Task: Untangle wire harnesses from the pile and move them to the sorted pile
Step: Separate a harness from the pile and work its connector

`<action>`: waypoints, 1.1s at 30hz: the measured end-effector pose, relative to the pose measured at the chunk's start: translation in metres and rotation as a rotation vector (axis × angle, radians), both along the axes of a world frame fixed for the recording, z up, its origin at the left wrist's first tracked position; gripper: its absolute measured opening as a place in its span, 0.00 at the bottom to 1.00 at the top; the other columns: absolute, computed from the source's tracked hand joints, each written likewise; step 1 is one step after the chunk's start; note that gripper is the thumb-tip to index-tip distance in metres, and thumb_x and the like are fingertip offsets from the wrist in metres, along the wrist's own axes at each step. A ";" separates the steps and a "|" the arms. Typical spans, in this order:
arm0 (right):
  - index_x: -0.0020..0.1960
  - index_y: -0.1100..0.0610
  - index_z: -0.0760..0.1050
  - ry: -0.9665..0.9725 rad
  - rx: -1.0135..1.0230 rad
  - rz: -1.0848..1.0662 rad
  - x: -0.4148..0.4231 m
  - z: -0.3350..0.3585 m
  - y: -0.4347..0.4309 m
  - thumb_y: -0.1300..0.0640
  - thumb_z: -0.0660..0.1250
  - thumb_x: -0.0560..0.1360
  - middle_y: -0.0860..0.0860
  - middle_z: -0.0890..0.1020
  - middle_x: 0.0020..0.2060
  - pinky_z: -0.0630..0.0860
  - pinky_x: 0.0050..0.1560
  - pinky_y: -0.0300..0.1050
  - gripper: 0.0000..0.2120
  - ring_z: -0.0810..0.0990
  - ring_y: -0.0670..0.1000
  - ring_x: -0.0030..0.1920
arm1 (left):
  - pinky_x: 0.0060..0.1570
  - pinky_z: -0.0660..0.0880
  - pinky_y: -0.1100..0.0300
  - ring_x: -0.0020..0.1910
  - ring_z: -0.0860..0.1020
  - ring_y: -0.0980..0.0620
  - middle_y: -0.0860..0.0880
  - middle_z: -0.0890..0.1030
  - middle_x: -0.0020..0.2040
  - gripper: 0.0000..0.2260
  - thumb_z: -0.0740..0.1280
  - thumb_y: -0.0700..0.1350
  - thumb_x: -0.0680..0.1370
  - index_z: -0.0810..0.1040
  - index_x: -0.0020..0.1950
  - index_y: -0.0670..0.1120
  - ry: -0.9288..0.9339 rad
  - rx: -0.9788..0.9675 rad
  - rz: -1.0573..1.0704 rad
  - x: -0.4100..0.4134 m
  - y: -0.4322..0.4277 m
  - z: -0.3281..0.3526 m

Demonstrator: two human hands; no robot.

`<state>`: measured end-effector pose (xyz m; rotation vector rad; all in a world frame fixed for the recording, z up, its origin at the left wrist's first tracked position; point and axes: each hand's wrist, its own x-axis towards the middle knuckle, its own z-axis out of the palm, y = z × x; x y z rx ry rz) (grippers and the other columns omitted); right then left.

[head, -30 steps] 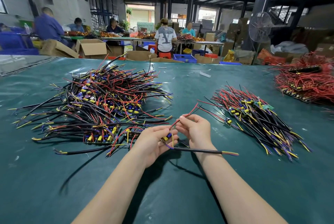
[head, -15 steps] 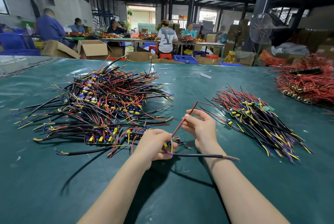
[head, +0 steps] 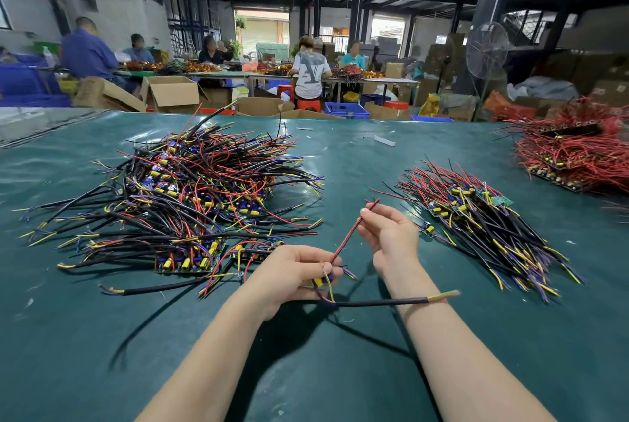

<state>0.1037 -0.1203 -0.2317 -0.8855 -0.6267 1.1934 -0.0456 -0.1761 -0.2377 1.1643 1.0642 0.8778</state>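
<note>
One wire harness (head: 374,302) hangs between my hands above the green table (head: 340,370). My left hand (head: 289,278) grips its small circuit board end with yellow and blue parts. My right hand (head: 388,238) pinches its thin red wire (head: 347,238), drawn taut up to the right. The harness's thick black cable runs right under my right wrist, ending in bare coloured tips. The tangled pile (head: 190,197) of black, red and yellow harnesses lies to the left. The sorted pile (head: 483,224), wires lying parallel, sits to the right.
A heap of red wires on boards (head: 578,156) lies at the far right edge. A small white strip (head: 384,140) lies on the table further back. Behind the table stand cardboard boxes (head: 170,93), a fan (head: 486,50) and several seated people.
My right hand has slid up and right along the red wire, pulling it straight. My left hand has stayed low, holding the board end.
</note>
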 end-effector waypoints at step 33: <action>0.36 0.61 0.76 -0.274 -0.063 0.508 -0.028 -0.002 -0.016 0.59 0.63 0.76 0.49 0.78 0.24 0.73 0.25 0.33 0.11 0.74 0.43 0.22 | 0.27 0.76 0.66 0.27 0.79 0.53 0.46 0.80 0.28 0.08 0.64 0.31 0.75 0.78 0.38 0.38 -0.283 -0.043 0.376 0.002 0.007 0.002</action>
